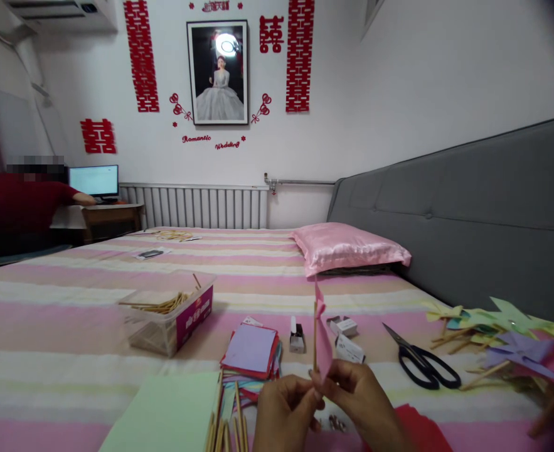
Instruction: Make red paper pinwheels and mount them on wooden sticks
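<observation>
My left hand (286, 408) is closed, its fingertips pinching the lower end of a thin wooden stick (315, 333) that stands upright. Against the stick rests a pink paper pinwheel (322, 339), seen nearly edge-on. My right hand (359, 402) pinches this paper near its lower edge, close to the left fingertips. Just below the hands lie small metal pins (337, 423). Left of them is a stack of square paper sheets (251, 348), purple on top. Several wooden sticks (227, 433) and a pale green sheet (164, 414) lie nearer to me.
Black-handled scissors (420, 361) lie to the right, beside a pile of finished pinwheels (516, 351). A plastic box of sticks (168, 320) stands left. Small white boxes (297, 336) lie beyond my hands. Farther off are a pink pillow (352, 248) and a person in red (22, 201).
</observation>
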